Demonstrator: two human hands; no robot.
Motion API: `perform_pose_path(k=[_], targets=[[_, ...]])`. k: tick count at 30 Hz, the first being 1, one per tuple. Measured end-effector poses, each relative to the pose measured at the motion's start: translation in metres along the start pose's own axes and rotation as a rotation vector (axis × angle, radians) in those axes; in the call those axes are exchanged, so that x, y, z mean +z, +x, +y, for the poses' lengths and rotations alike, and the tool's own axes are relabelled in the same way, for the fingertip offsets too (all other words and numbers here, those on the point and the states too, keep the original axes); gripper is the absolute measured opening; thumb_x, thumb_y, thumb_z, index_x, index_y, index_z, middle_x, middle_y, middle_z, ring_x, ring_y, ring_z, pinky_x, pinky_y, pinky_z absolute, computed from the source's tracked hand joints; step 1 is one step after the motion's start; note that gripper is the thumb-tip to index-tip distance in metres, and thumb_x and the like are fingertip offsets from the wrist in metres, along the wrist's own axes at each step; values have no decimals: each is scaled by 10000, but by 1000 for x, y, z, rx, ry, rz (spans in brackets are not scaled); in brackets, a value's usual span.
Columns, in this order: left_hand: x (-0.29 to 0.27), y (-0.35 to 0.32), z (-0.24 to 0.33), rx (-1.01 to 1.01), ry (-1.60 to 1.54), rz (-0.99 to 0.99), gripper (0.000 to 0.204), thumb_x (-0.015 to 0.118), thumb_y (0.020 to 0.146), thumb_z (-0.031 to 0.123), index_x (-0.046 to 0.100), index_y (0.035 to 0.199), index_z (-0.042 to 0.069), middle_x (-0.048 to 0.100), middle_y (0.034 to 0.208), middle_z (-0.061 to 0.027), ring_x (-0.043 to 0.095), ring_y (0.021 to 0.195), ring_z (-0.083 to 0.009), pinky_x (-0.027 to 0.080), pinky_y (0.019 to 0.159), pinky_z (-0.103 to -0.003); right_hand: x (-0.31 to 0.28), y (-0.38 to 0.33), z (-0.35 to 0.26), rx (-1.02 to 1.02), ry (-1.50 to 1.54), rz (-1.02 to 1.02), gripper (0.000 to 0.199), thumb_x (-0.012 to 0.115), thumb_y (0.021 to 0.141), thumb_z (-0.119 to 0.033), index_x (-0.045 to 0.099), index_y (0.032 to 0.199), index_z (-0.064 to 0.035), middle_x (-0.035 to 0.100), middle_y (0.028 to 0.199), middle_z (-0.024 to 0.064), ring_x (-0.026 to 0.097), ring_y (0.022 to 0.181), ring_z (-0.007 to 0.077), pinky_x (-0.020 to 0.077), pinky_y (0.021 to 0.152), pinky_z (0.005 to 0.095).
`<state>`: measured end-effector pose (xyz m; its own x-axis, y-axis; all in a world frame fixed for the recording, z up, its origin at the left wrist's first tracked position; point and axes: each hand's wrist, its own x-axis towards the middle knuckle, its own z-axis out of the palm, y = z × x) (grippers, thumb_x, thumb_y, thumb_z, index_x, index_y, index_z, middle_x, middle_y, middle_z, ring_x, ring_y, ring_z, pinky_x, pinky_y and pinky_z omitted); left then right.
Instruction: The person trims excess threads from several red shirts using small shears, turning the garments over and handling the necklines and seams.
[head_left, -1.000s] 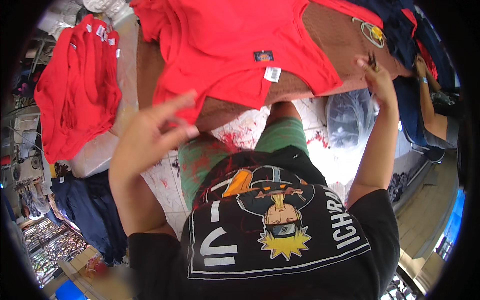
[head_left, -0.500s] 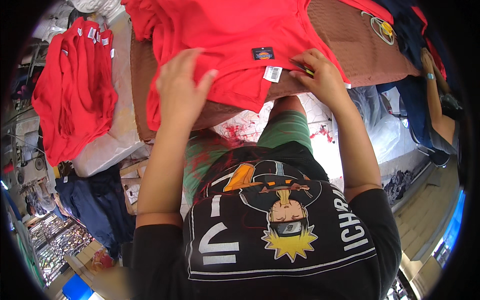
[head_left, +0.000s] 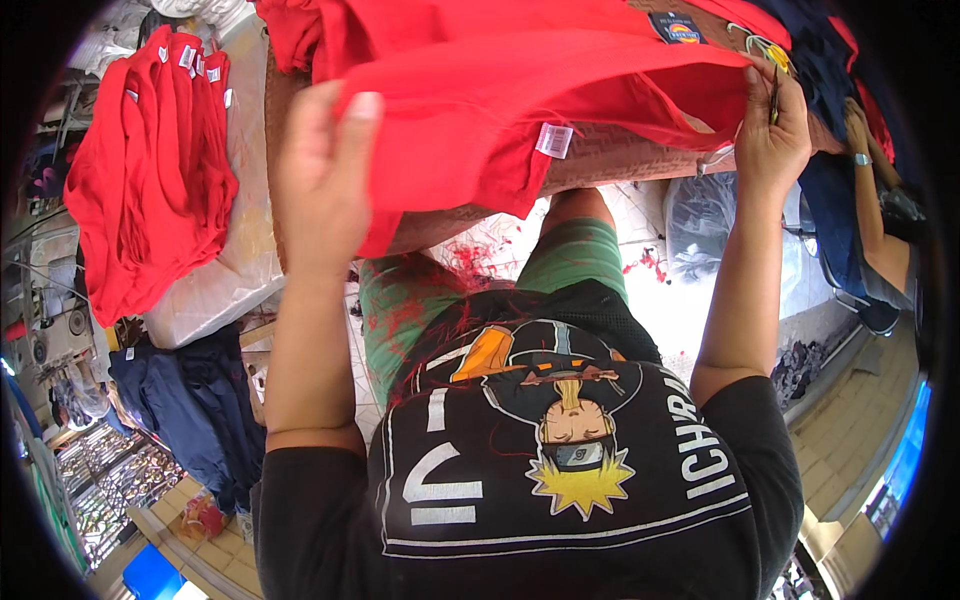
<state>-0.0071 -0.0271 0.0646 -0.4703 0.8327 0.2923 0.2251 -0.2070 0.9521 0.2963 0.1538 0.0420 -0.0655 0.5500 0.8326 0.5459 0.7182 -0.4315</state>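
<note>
A red garment (head_left: pixel 470 110) is stretched between my hands above the brown padded table. My left hand (head_left: pixel 325 180), slightly blurred, grips its left edge with the thumb toward me. My right hand (head_left: pixel 775 130) pinches the far right end of a raised red edge. Between those same fingers sits a small dark pointed tool, like thread snips (head_left: pixel 774 98). A white tag (head_left: pixel 553 141) hangs from the red cloth near the table's front edge. The dark woven label (head_left: pixel 675 29) now lies toward the upper right.
Red garments with white tags (head_left: pixel 150 180) are piled at left on a plastic-covered surface (head_left: pixel 215 290). Navy clothing (head_left: pixel 190 410) hangs below. A pale cord with a yellow part (head_left: pixel 775 55) lies on the brown table cover (head_left: pixel 620 155). Another person's arm (head_left: pixel 870 190) shows at right.
My right hand has moved right and up, drawing the red edge with it. The label has shifted up and right. My left hand has moved slightly left and closed on the cloth.
</note>
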Motion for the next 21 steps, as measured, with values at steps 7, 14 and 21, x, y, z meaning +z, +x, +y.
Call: perform_pose_path(k=[7,14,21], targets=[[6,-27,-60,-42,559,-141,319,635,905,143,568,1198,35,646,1001,-68,588,802,-85,473,717,-240,-7,-29,-8,248,-64,-314,273,635,899,-194,660,1130,-50,671,1008,48,632,889,146,486,737,245],[27,-27,-29,370,538,-229,221,668,856,99,673,1075,68,669,1000,-66,651,873,-155,508,769,-278,-136,16,-122,-129,1116,-578,301,638,876,-165,644,1158,-61,627,989,79,622,812,159,504,642,233],[57,-39,-68,256,657,-342,342,695,819,139,643,1154,98,617,1102,-83,659,850,-212,527,750,-324,-161,24,-154,-337,1250,-590,298,658,841,-133,640,1134,-84,577,917,108,609,699,187,526,542,232]])
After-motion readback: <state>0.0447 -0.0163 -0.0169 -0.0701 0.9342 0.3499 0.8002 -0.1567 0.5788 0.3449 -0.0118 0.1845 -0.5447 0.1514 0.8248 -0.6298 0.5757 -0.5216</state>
